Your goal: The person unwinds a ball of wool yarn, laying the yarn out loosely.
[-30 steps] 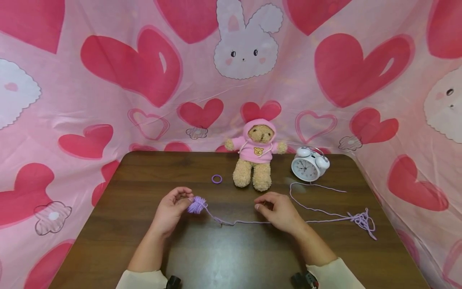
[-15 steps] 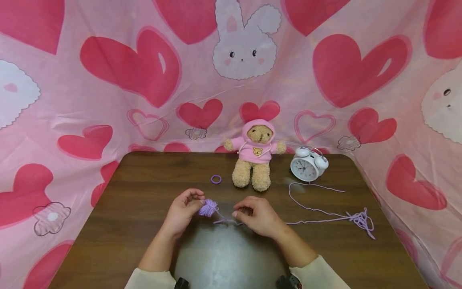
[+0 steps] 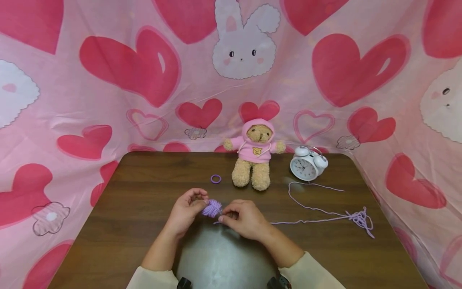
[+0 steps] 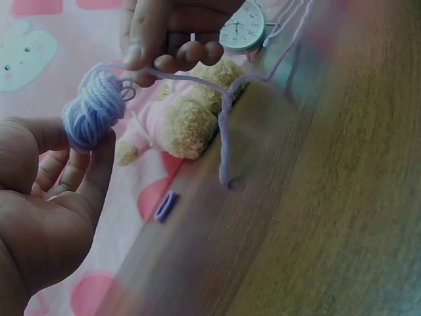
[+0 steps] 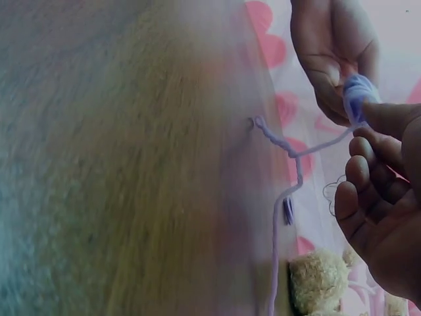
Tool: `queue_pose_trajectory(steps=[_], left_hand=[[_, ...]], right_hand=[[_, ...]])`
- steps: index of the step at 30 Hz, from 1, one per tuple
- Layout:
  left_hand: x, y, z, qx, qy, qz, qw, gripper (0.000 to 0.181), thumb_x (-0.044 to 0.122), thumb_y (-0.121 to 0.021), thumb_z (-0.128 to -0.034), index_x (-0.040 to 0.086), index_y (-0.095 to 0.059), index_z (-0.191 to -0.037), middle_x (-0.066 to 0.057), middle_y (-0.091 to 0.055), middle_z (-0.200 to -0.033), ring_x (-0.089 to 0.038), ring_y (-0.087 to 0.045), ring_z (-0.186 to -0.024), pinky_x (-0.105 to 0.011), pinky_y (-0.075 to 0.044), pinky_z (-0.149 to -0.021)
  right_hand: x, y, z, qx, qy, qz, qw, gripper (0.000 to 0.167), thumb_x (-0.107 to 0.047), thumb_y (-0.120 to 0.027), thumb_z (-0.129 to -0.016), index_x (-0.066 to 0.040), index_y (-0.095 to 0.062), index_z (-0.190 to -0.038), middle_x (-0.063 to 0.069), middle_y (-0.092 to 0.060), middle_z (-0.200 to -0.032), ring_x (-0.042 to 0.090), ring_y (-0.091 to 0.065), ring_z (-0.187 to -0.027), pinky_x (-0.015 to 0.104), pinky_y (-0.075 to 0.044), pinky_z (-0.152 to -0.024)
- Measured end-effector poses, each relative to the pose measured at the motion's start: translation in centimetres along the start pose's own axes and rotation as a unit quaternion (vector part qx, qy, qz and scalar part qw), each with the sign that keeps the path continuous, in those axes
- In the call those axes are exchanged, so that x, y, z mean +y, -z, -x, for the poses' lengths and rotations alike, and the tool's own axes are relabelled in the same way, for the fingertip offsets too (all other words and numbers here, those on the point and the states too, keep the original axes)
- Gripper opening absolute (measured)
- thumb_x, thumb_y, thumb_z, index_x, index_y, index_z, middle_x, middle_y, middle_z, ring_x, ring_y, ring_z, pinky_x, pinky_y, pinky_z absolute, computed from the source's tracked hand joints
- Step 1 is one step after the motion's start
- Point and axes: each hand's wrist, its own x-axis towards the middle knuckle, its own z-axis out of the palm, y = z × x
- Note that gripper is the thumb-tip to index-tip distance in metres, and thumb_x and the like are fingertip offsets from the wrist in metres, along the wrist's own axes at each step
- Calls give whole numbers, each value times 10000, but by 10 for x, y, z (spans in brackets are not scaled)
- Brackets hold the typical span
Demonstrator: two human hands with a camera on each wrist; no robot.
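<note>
Above the worktop point(image 3: 144, 172), before the bear point(image 3: 255, 155), wound yarn point(image 3: 211, 208) is pinched by the left hand point(image 3: 185, 208), seemingly for steadiness, its strand point(image 4: 187, 78) by the right hand point(image 3: 247, 218).

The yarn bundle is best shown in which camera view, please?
The left wrist view, where the yarn bundle appears largest and sharpest. The head view shows it small; the right wrist view shows it blurred, partly behind the right hand.

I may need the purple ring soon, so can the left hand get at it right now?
Probably yes: the purple ring lies on the table just beyond the left hand, with nothing standing between them. That hand pinches the yarn bundle, though, so it might need freeing first.
</note>
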Motion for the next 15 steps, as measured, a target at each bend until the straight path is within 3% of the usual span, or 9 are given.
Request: queue_pose_trajectory(steps=[6, 15], left_hand=[[-1, 1, -1, -51, 48, -10, 10000, 357, -49, -695, -926, -138, -546, -1238, -147, -654, -1060, -205, -649, -956, -230, -539, -757], [-5, 6, 1, -265, 174, -219, 9993, 380, -40, -696, -922, -123, -549, -1263, -158, -660, -1087, -228, -653, -997, -245, -547, -806]], right_hand=[[1, 5, -2, 259, 72, 88, 9996, 50, -154, -786, -901, -116, -775, -870, -101, -655, -800, -8, -556, -677, 187, -489, -598], [3, 26, -8, 739, -380, 198, 9963, 50, -173, -787, -896, -178, -770, -849, -146, -635, -777, 24, -545, -651, 229, -478, -589]])
